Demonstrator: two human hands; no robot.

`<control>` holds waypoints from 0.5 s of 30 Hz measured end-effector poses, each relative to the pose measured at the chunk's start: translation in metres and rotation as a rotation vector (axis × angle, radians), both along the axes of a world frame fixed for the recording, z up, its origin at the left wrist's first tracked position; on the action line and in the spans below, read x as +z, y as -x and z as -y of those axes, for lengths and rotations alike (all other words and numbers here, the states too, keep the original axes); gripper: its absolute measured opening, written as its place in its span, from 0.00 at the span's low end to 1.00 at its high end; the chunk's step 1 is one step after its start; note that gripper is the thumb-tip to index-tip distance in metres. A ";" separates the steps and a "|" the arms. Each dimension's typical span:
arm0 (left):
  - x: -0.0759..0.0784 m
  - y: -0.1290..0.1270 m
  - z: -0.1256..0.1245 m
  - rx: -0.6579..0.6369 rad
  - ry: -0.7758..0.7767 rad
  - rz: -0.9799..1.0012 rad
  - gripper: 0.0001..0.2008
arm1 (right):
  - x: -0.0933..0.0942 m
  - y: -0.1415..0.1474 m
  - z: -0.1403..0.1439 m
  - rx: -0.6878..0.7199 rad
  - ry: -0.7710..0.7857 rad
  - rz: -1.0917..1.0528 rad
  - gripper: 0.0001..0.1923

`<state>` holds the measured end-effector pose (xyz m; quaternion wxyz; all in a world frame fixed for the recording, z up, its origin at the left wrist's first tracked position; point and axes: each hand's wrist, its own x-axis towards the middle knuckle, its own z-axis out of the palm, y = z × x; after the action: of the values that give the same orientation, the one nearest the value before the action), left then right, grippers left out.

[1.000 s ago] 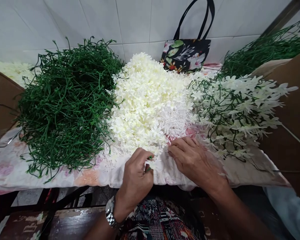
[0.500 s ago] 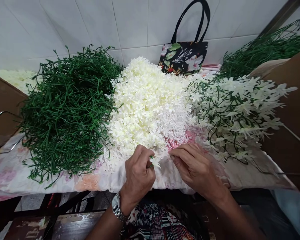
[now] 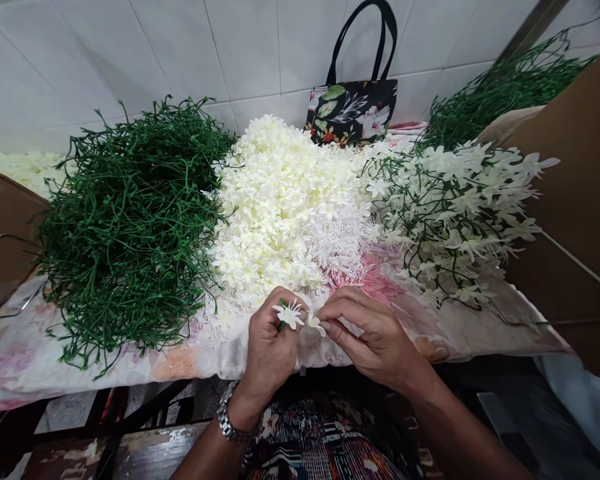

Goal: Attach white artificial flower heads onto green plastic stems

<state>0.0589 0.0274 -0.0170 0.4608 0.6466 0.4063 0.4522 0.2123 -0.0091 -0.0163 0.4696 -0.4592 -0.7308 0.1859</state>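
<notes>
My left hand is closed around a green plastic stem, mostly hidden in the fist, with a white artificial flower showing above the thumb. Close beside it, my right hand pinches a cream-white flower blossom between thumb and fingertips. Whether that blossom touches the stem I cannot tell. Just beyond both hands rises a heap of loose cream blossoms. Thin white filament pieces lie at its right side. A large tangle of green stems is on the left, and assembled white flower sprays lie on the right.
A floral cloth covers the table. Behind the heap a black flowered handbag stands against the tiled wall. Cardboard boxes flank the table, the right one beside the sprays. More green stems lie at the back right.
My right hand has come in toward the left, bringing a blossom up to my left hand. The flower in my left hand now faces upward more. The whole view has shifted slightly.
</notes>
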 end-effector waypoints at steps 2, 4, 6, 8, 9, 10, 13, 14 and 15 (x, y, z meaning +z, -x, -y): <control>-0.001 -0.001 0.003 0.000 0.010 0.005 0.06 | -0.001 0.002 0.002 0.012 0.028 -0.041 0.07; -0.002 -0.002 0.005 -0.002 0.025 0.029 0.07 | -0.003 0.004 0.003 0.014 0.036 -0.042 0.07; -0.003 -0.003 0.007 0.001 0.069 0.068 0.07 | -0.004 0.005 0.004 0.008 0.026 -0.029 0.07; -0.006 -0.004 0.010 0.011 0.156 0.114 0.06 | -0.005 0.006 0.005 -0.006 0.006 -0.012 0.07; -0.007 -0.004 0.011 0.016 0.209 0.138 0.06 | -0.005 0.006 0.005 -0.012 -0.004 -0.003 0.07; -0.009 -0.005 0.012 0.022 0.261 0.161 0.05 | -0.005 0.006 0.006 -0.015 -0.014 0.005 0.07; -0.012 -0.006 0.015 0.060 0.382 0.227 0.03 | -0.006 0.007 0.007 -0.036 -0.039 0.037 0.07; -0.012 -0.006 0.016 0.066 0.413 0.250 0.03 | -0.006 0.008 0.008 -0.048 -0.051 0.052 0.07; -0.012 -0.005 0.017 0.064 0.438 0.275 0.04 | -0.006 0.008 0.008 -0.064 -0.065 0.069 0.07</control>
<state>0.0642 0.0107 -0.0291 0.6260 0.4508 0.4483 0.4515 0.2043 -0.0173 -0.0226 0.4647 -0.4731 -0.7369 0.1311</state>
